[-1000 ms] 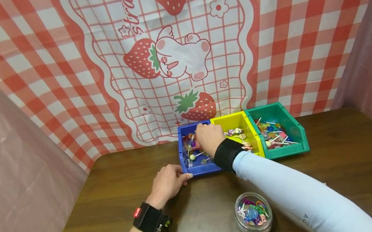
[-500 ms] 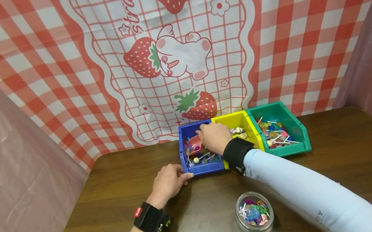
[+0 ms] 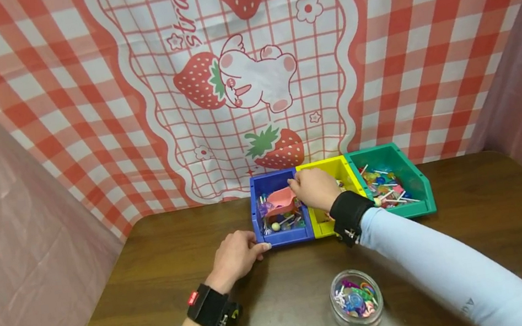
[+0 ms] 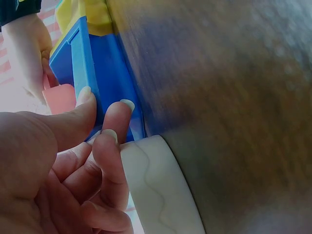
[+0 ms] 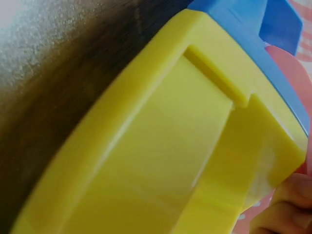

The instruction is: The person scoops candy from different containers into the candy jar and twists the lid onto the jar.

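Note:
My right hand (image 3: 317, 188) holds a pink scoop (image 3: 280, 201) by its handle end, over the divide between the blue bin (image 3: 285, 237) and the yellow bin (image 3: 324, 229). The scoop's bowl sits among small candy-like pieces and lollipops inside the blue bin. What lies in the bowl is hard to make out. At the blue bin's front left corner, my left hand (image 3: 235, 255) grips the rim; the left wrist view has the thumb (image 4: 80, 119) on the rim and a finger against the front face. Only some fingers (image 5: 287, 207) of my right hand appear in the right wrist view.
A green bin (image 3: 418, 194) with lollipops and colourful pieces adjoins the yellow one on its right. Nearer stands a glass jar (image 3: 359, 322) of small colourful pieces, left of my right forearm. A checked cloth (image 3: 410, 81) hangs behind the brown table (image 3: 167, 243).
My right hand has moved right, from over the blue bin to over the yellow bin's left side. More of the pink scoop shows in the blue bin. My left hand stays on the rim.

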